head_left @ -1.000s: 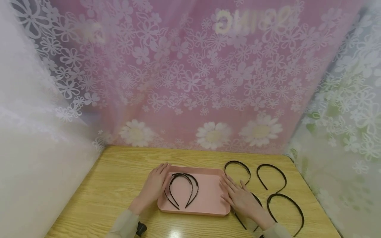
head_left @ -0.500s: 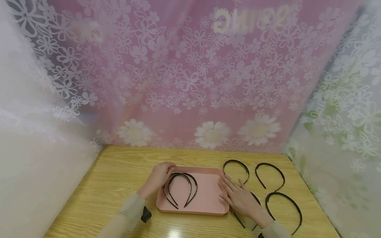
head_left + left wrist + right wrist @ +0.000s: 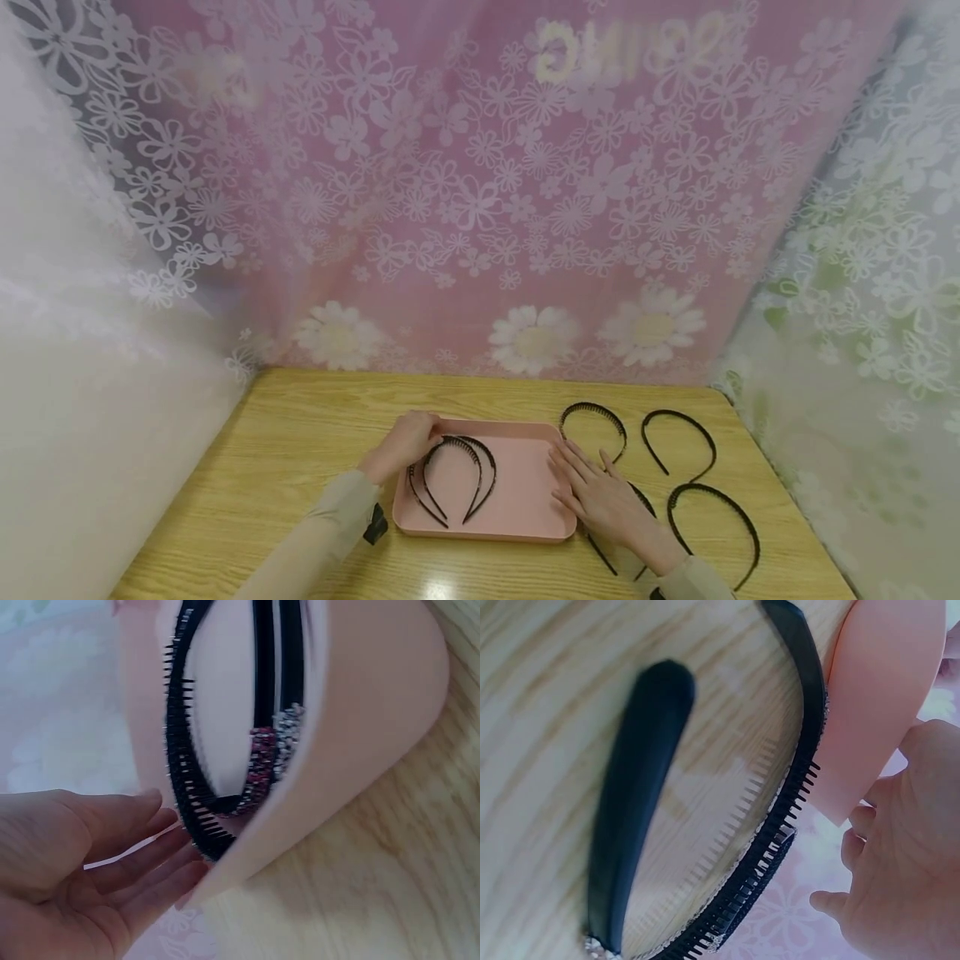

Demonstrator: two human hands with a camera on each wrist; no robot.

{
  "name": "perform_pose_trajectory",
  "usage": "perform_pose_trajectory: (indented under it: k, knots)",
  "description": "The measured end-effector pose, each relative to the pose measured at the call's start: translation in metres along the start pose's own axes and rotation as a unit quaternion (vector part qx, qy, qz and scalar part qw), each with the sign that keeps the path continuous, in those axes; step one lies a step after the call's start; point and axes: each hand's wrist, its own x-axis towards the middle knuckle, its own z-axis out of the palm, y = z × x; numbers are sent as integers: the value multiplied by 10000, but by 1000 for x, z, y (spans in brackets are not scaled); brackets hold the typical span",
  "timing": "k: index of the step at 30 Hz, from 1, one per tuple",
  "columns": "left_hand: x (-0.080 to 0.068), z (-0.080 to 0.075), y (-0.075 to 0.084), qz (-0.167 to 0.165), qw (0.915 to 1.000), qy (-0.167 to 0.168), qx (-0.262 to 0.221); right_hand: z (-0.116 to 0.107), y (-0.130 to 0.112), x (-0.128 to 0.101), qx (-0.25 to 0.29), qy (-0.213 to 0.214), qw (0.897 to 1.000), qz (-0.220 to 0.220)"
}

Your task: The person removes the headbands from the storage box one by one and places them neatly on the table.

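A shallow pink tray (image 3: 525,492) lies on the table with two black toothed headbands (image 3: 492,464) overlapping in its left half. My left hand (image 3: 407,439) is at the tray's far left corner, fingers loosely bent. In the left wrist view its fingertips are right at the toothed headband (image 3: 180,727), thumb apart from the fingers; red and white beads show on the bands. My right hand (image 3: 606,498) rests with straight fingers along the tray's right rim. In the right wrist view it lies beside the tray wall (image 3: 889,697), with a black headband (image 3: 780,802) close by.
To the right of the tray, several more black headbands lie on the wooden table (image 3: 315,458): one behind (image 3: 596,407), one at far right (image 3: 681,414), one nearer (image 3: 752,525), and one partly hidden by my right forearm. A pink flowered curtain (image 3: 450,208) hangs behind the table.
My left hand's fingers have gone from straight along the tray's left rim to bent over its far corner, with the wrist swung right. The right hand and headbands look unchanged.
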Motion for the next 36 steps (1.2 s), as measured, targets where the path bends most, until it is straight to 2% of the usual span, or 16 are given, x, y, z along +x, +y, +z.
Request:
perform_pose_trajectory:
  k: [4, 13, 17, 25, 31, 36]
  knots:
    - [1, 5, -1, 33, 9998, -75, 163, 1, 1, 0, -39, -147, 9999, 52]
    - [0, 5, -1, -31, 9995, 238, 193, 6, 4, 0, -130, -154, 9998, 95]
    - [0, 3, -1, -49, 9996, 244, 120, 7, 4, 0, -115, -148, 9998, 100]
    - [-2, -9, -4, -15, 9982, -218, -556, 4, 3, 0, -31, -177, 9997, 157]
    - [-4, -20, -8, -200, 9890, -581, -1345, -2, -1, 0, 194, -99, 9997, 135]
    - [-5, -29, -10, -153, 9827, -881, -1620, -5, -3, 1, 135, -148, 9996, 173]
